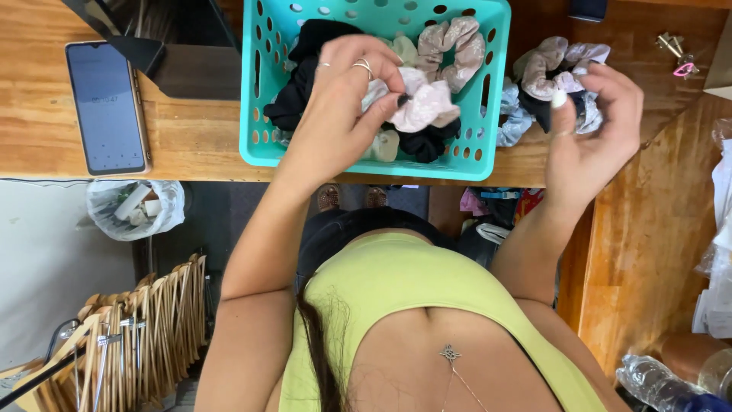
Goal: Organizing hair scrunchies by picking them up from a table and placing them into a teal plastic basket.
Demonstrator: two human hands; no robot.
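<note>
1. The left hand [343,99] reaches into the turquoise basket [263,99], its grip pinched on a pale pink scrunchie [423,103] between thumb and fingers; two rings show on the fingers.
2. Under and around that grip lie more scrunchies: black ones [305,69] beneath the hand, a mottled beige one [457,46] just beyond the pink one. The lower layers of the pile are hidden by the hand and by one another, so their number cannot be told.
3. The right hand [591,130] is outside the basket, to its right, fingers curled. Its grip holds a bunch of scrunchies [557,72], grey, beige and dark; how many it clasps is hard to make out, as they overlap.
4. The basket sits on the wooden surface [198,137]; its far rim is cut off by the frame's top edge.
5. Well to the left of the left hand lies a phone [107,107], screen up.
6. Beyond the right hand, near the top corner, sits a small metal and pink item [677,55], too small to identify.
7. Below the surface, a plastic bag [133,207] and wooden hangers [145,328] show, partly cut off.
</note>
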